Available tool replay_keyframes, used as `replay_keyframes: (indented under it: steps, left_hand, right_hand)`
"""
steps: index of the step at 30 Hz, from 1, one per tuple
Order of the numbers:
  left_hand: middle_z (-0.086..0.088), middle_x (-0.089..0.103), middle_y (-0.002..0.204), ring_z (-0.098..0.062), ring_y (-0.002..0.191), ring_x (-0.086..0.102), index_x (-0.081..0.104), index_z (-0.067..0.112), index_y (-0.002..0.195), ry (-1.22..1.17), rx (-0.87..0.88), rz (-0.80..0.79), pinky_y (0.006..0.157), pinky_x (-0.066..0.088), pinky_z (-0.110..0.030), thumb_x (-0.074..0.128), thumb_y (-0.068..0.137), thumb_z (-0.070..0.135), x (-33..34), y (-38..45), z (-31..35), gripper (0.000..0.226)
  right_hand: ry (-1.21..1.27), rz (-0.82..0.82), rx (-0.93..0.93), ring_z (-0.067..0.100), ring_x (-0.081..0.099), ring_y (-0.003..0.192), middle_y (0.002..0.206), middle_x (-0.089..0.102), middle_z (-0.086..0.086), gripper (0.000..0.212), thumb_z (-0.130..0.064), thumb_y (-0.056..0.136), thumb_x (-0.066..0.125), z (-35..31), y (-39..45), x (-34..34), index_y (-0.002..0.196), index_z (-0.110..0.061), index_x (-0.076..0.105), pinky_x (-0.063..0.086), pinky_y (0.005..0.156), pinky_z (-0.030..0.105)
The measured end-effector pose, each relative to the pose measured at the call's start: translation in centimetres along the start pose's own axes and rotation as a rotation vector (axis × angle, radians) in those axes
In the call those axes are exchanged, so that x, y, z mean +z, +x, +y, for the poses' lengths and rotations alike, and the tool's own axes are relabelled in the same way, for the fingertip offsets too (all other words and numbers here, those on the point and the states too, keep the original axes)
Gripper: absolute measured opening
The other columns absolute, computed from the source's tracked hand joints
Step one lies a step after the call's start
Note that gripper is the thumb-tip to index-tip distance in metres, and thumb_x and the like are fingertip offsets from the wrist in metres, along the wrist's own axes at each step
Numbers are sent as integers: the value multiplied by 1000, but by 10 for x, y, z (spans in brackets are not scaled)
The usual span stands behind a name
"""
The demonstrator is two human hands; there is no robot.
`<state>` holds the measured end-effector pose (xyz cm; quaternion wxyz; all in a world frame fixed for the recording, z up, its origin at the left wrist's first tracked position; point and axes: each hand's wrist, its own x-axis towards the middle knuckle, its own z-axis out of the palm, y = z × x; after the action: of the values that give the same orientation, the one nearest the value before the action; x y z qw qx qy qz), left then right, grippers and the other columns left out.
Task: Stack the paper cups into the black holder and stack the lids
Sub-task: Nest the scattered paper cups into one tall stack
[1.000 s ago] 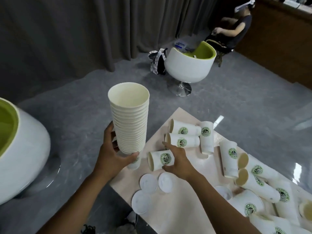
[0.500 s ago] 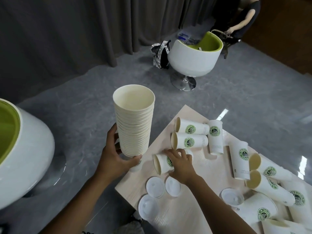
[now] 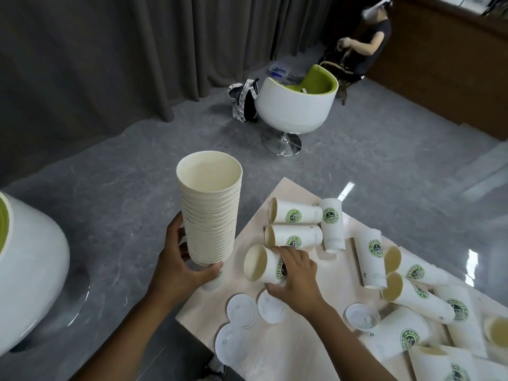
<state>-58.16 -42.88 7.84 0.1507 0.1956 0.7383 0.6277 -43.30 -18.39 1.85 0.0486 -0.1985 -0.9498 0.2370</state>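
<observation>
Left hand (image 3: 178,268) grip clasps tall nested white paper-cup stack (image 3: 210,213) near base; right hand (image 3: 295,273) grip wraps lying logo paper cup (image 3: 264,266): light, crushable, hold mid-wall.

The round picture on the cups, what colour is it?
Green and white, on each paper cup, in the head view.

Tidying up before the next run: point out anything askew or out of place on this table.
Most loose cups lie tipped on their sides across the table, some piled at the right. Lids lie scattered near the front edge, unstacked. No spill or damage is visible, and no black holder is in view.
</observation>
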Motion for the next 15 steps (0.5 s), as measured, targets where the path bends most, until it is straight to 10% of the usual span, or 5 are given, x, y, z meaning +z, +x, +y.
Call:
replay_keyframes:
  steps: [10, 15]
  left_hand:
    - [36, 56, 134, 3, 119, 63, 30, 70, 137, -13, 86, -112, 85, 59, -18, 101, 56, 5, 46, -11, 21, 126]
    - [43, 55, 131, 10, 116, 62, 33, 75, 131, -50, 148, -179, 86, 57, -14, 95, 47, 38, 87, -22, 54, 110]
  right_hand:
    - [376, 435, 4, 6, 57, 117, 122, 57, -27, 85, -19, 64, 94, -23, -47, -122, 125, -58, 49, 49, 97, 26]
    - [391, 564, -3, 10, 56, 117, 124, 57, -22, 81, -25, 67, 95, -27, -68, -196, 126, -53, 48, 48, 95, 26]
